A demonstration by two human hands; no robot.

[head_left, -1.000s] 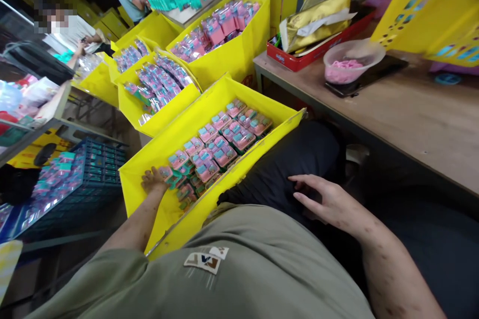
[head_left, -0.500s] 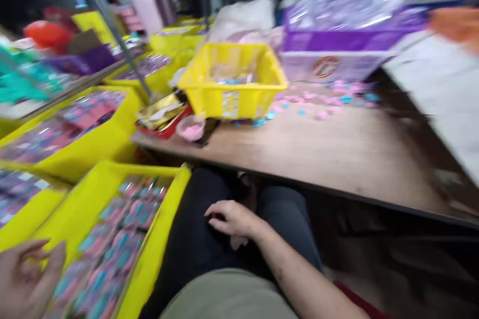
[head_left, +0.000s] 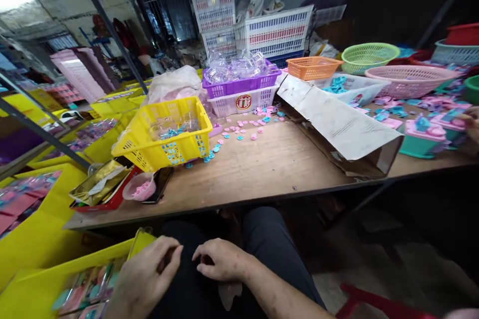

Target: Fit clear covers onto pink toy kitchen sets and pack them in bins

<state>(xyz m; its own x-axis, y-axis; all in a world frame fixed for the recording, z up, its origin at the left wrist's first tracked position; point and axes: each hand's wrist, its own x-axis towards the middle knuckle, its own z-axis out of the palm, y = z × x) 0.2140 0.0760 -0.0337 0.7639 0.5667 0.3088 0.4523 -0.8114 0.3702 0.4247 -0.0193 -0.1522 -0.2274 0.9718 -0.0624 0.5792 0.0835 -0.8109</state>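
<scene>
My left hand hangs over the near edge of the yellow bin at lower left. Its fingers are bent, with a gap between thumb and forefinger, and nothing shows in it. My right hand is above my lap, loosely curled, thumb and forefinger apart, also with nothing visible between them. Just under it is a pale translucent piece; whether the hidden fingers touch it I cannot tell. Wrapped pink and blue packs lie in the bin beside my left hand.
On the wooden table stand a yellow basket, a pink cup of small pieces and a purple basket of clear plastic. Loose pink and blue pieces are scattered. A cardboard box stands right; another person's hand shows at the far right.
My left hand has moved right, from over the bin's packs to near my right hand. The view has swung up and right. My right hand stays above my lap.
</scene>
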